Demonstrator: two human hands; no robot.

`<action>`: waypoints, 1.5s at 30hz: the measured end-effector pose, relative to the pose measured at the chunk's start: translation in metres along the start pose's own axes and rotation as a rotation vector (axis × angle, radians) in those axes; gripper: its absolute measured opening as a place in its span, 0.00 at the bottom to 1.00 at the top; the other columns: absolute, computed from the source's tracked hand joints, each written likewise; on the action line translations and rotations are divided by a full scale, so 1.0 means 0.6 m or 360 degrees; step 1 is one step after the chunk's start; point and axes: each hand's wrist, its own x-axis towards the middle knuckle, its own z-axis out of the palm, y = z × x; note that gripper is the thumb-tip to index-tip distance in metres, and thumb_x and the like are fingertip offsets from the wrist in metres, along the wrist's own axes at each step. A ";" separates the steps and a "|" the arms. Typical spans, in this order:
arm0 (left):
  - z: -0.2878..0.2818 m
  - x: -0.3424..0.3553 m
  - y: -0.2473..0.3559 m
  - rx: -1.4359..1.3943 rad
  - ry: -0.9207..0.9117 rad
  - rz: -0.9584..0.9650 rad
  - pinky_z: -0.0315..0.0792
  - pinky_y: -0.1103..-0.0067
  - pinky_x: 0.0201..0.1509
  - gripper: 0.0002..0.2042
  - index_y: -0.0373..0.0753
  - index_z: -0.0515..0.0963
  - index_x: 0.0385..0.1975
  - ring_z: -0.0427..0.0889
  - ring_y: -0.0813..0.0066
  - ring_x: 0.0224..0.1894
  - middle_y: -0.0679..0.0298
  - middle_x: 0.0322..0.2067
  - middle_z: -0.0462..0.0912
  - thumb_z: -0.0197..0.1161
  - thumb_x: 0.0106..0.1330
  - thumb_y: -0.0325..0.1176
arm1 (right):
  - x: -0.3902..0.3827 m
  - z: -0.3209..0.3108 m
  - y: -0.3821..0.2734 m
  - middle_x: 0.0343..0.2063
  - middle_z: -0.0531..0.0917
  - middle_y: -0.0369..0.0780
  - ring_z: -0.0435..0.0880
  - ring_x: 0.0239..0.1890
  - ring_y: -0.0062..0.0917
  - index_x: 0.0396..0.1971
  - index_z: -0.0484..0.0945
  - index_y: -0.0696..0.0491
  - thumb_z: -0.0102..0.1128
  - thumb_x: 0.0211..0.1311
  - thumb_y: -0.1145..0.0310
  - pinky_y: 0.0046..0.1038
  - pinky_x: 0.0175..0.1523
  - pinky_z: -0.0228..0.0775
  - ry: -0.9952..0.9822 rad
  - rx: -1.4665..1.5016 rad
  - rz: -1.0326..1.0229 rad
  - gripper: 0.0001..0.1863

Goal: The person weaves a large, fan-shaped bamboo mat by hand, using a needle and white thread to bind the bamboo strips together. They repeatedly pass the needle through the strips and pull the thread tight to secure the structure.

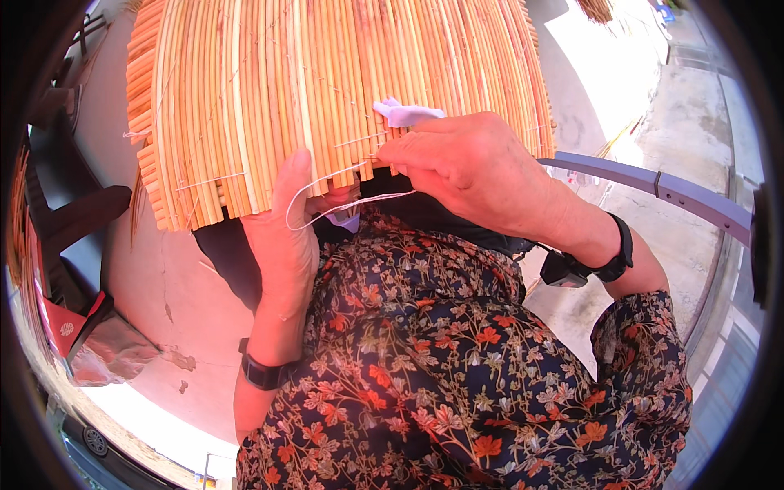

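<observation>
A mat of pale reed sticks, bound with thin thread, fills the upper middle. My left hand grips its lower edge, thumb on top, some fingertips showing underneath. My right hand is closed in a pinch at that edge; what its fingertips hold is too small to make out. A loose loop of white thread hangs between my hands from near the right fingertips. A crumpled lilac cloth lies on the reeds just beyond my right hand. Another lilac piece shows below the edge.
Dark furniture with a red part stands at the left. A curved grey metal bar runs to the right of the mat. The pale concrete floor shows around it, and loose straw is at the top right.
</observation>
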 end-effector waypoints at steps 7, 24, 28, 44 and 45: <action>-0.003 -0.001 -0.006 -0.0016 -0.0005 0.0009 0.82 0.78 0.26 0.17 0.29 0.70 0.51 0.84 0.69 0.29 0.54 0.38 0.81 0.60 0.66 0.31 | 0.007 -0.007 0.000 0.21 0.79 0.46 0.80 0.25 0.44 0.20 0.76 0.54 0.55 0.53 0.69 0.42 0.30 0.72 -0.0097 -0.0061 -0.0006 0.07; -0.022 0.004 -0.028 0.0089 0.0071 0.0078 0.74 0.78 0.51 0.18 0.30 0.71 0.52 0.78 0.77 0.45 0.61 0.47 0.78 0.63 0.64 0.26 | 0.039 -0.029 -0.032 0.19 0.75 0.49 0.77 0.25 0.48 0.21 0.73 0.58 0.57 0.53 0.72 0.42 0.30 0.70 -0.0374 -0.0247 -0.0118 0.06; -0.025 0.002 -0.033 0.0063 0.0056 0.0087 0.74 0.78 0.50 0.18 0.30 0.71 0.52 0.78 0.77 0.45 0.61 0.47 0.78 0.64 0.64 0.27 | 0.050 -0.038 -0.047 0.19 0.76 0.49 0.78 0.25 0.47 0.20 0.73 0.59 0.55 0.53 0.74 0.41 0.30 0.70 -0.0354 -0.0141 -0.0284 0.06; -0.003 -0.001 -0.009 -0.0106 -0.0111 0.0021 0.80 0.75 0.43 0.20 0.34 0.66 0.58 0.82 0.71 0.44 0.59 0.50 0.77 0.57 0.68 0.30 | 0.037 -0.031 -0.061 0.27 0.81 0.45 0.84 0.27 0.37 0.28 0.76 0.57 0.57 0.53 0.71 0.36 0.27 0.75 -0.0356 -0.0445 0.0046 0.06; 0.001 -0.004 -0.003 -0.0123 -0.0150 -0.0035 0.81 0.74 0.44 0.20 0.34 0.66 0.58 0.82 0.70 0.45 0.59 0.50 0.77 0.57 0.68 0.30 | 0.031 -0.031 -0.059 0.26 0.81 0.44 0.84 0.27 0.36 0.25 0.78 0.56 0.58 0.51 0.70 0.35 0.27 0.75 -0.0260 -0.0465 0.0019 0.06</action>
